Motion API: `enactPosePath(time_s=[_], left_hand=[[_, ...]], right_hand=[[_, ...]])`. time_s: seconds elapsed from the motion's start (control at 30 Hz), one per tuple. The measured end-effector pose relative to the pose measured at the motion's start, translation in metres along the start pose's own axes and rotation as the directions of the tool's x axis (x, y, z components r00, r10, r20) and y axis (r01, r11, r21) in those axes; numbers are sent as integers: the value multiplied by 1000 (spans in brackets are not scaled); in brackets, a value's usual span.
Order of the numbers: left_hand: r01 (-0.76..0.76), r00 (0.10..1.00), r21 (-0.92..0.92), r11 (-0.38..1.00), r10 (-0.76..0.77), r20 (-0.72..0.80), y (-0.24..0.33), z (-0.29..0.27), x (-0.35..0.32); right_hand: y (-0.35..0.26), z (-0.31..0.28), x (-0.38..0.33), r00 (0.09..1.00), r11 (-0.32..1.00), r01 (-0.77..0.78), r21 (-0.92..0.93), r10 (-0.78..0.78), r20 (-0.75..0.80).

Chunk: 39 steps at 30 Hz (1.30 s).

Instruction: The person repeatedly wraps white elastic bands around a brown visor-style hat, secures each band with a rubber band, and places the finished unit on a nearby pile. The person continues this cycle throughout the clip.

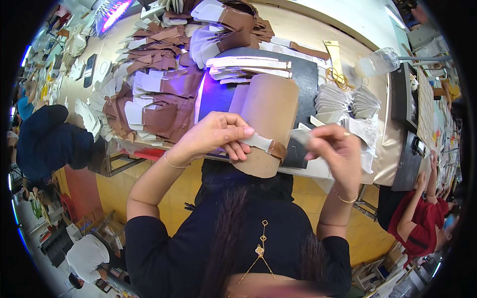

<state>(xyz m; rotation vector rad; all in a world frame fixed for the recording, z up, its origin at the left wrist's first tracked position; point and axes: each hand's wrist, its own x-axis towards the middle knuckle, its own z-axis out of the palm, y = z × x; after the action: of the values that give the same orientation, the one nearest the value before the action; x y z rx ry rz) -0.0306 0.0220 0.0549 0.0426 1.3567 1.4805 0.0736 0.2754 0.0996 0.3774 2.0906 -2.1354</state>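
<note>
A brown cardboard-coloured cylinder (271, 107) lies at the table's front edge, its near end jutting past it. Over its near end curves a strip piece (261, 143), white on the left and brown on the right. My left hand (226, 134) pinches the white end between thumb and fingers. To the right of the cylinder, my right hand (335, 151) is raised, somewhat blurred, with a small greyish-white piece (300, 135) between its fingers. A stack of white-edged strips (248, 67) lies just behind the cylinder, on a dark board (305, 82).
Piles of brown and white cut pieces (161, 102) cover the table's left side. Fanned whitish pieces (333, 102) lie to the right, near a clear plastic bottle (377, 62). A lit lamp (112, 14) and a phone (90, 69) are at the far left. Other people sit on both sides.
</note>
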Motion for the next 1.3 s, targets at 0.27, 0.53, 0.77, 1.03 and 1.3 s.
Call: enactPosePath(time_s=[0.27,0.53,0.77,1.03,1.3], left_hand=[[-44,999,-55,998,43,-5,-5,-1,-6],[-48,999,-40,998,48,-23,-6,1,-9],[-34,999,-40,999,35,19,-6,0,-10],[-37,999,-23,999,37,9,-4,4,-10],[-44,999,-57,997,44,3,-11,2,-5]], right_hand=[[6,47,22,966,974,-187,-126,206,155],[8,54,28,957,929,-221,-298,266,120],[8,57,26,968,928,-184,-324,227,102],[6,61,26,973,904,-176,-389,220,72],[4,53,19,964,926,-214,-311,251,84]])
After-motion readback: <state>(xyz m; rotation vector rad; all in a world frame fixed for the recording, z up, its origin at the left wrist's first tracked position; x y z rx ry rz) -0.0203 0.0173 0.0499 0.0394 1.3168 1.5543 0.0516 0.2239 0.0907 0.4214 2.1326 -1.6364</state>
